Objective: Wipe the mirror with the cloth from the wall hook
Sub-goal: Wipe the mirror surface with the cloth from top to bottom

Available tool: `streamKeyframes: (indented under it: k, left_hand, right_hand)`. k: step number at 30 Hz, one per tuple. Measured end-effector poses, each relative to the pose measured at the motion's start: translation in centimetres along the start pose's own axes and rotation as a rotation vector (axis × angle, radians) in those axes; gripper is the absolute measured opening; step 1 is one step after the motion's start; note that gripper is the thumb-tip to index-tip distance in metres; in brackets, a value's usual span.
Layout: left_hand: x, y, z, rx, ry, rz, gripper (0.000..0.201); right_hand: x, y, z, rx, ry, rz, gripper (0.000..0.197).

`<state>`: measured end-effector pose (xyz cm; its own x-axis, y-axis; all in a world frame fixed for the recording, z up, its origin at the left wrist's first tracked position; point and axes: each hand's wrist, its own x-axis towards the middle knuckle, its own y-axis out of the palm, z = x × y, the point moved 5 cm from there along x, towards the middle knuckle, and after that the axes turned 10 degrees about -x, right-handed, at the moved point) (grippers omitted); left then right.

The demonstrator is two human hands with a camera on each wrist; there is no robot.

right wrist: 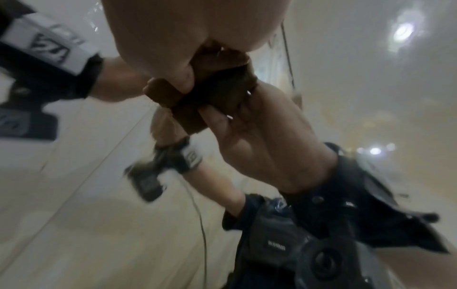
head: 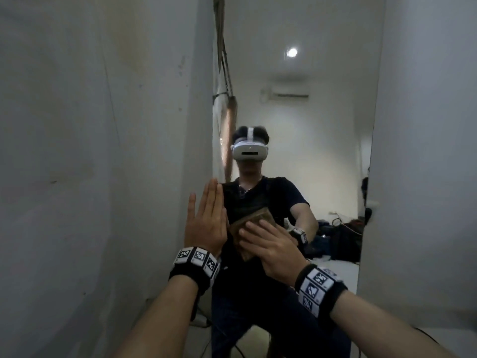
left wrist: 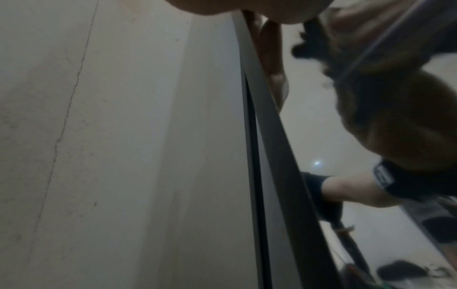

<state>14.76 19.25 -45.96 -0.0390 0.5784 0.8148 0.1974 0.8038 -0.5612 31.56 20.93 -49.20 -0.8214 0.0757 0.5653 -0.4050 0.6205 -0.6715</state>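
Note:
A tall mirror [head: 309,120] stands between two wall faces and reflects a person wearing a headset. My right hand [head: 268,244] holds a folded brown cloth [head: 254,219] against the glass at chest height, fingers spread over it. In the right wrist view the thumb and fingers pinch the bunched cloth [right wrist: 217,91] against the mirror [right wrist: 371,97], with their reflection just below. My left hand [head: 206,218] lies flat, fingers straight and pointing up, on the mirror's left edge where it meets the wall. It holds nothing.
A grey wall [head: 103,151] juts out on the left and another wall [head: 426,151] bounds the mirror on the right. The mirror's dark frame edge [left wrist: 272,156] runs along the left wall. Cables hang from my wrist cameras.

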Motion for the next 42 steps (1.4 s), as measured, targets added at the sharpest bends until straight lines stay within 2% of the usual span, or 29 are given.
streamKeyframes:
  k: [2,4,7,9,10,12,14,16,18,22,26,29,32,34,37,38,40,42]
  left_hand:
    - [0.0,-0.1,0.1,0.008,-0.002,0.026,0.057]
    - [-0.2,-0.1,0.2,0.010,-0.001,0.044,0.057]
    - [-0.2,-0.2,0.3,-0.005,0.005,0.030,0.058]
    - [-0.2,-0.2,0.3,-0.025,0.007,0.020,0.059]
    - [-0.2,-0.3,0.3,-0.027,0.007,0.021,0.059]
    - [-0.2,-0.5,0.2,-0.015,-0.005,0.030,0.059]
    - [-0.3,-0.6,0.0,0.002,-0.015,0.028,0.058]
    - [-0.2,-0.7,-0.1,0.009,-0.015,0.014,0.058]
    - [0.0,-0.7,0.2,0.022,-0.003,0.011,0.058]
    - [0.0,-0.4,0.9,0.041,0.012,0.068,0.064]
    - [0.1,-0.7,0.8,0.077,0.016,0.100,0.059]
    - [-0.1,-1.0,0.6,0.071,0.015,0.108,0.060]
    - [-0.2,-1.0,0.4,0.055,0.004,0.098,0.060]
    - [-0.1,-1.0,0.5,0.052,0.000,0.094,0.060]
    - [0.0,-0.8,0.8,0.051,0.014,0.110,0.059]
    - [0.0,-0.8,0.8,0.051,0.019,0.114,0.058]
    - [-0.1,-0.8,0.9,0.054,0.024,0.114,0.059]
    - [-0.2,-0.8,1.0,0.049,0.024,0.107,0.058]
  right_hand:
    - [-0.7,-0.4,0.5,0.017,-0.019,0.025,0.042]
    - [0.9,-2.9,0.2,0.083,0.030,-0.040,0.037]
    - [6.1,-9.1,-2.6,0.145,0.183,-0.318,0.033]
    - [10.3,-13.2,-5.7,0.058,0.296,-0.507,0.028]
    - [12.6,-14.8,-7.2,0.003,0.344,-0.552,0.028]
    - [17.2,-15.7,-9.7,-0.062,0.405,-0.502,0.032]
    - [20.0,-13.5,-10.4,-0.066,0.403,-0.315,0.040]
    - [19.6,-10.2,-9.9,-0.093,0.399,-0.202,0.048]
    - [16.6,-7.9,-8.0,-0.085,0.349,-0.220,0.048]
    - [7.1,-2.9,-2.3,0.005,0.221,-0.258,0.041]
    - [-1.0,2.3,2.6,0.114,0.111,-0.124,0.037]
    - [-3.1,3.9,4.8,0.166,0.080,-0.048,0.038]
    - [-2.4,1.5,4.4,0.276,0.157,-0.122,0.035]
    - [-0.9,-2.4,2.4,0.358,0.257,-0.296,0.035]
    - [2.7,-8.6,-2.2,0.183,0.403,-0.523,0.040]
    - [4.2,-10.3,-3.7,0.117,0.424,-0.574,0.036]
    - [7.1,-12.0,-6.0,-0.019,0.454,-0.629,0.027]
    - [9.1,-10.8,-6.8,-0.120,0.474,-0.533,0.027]
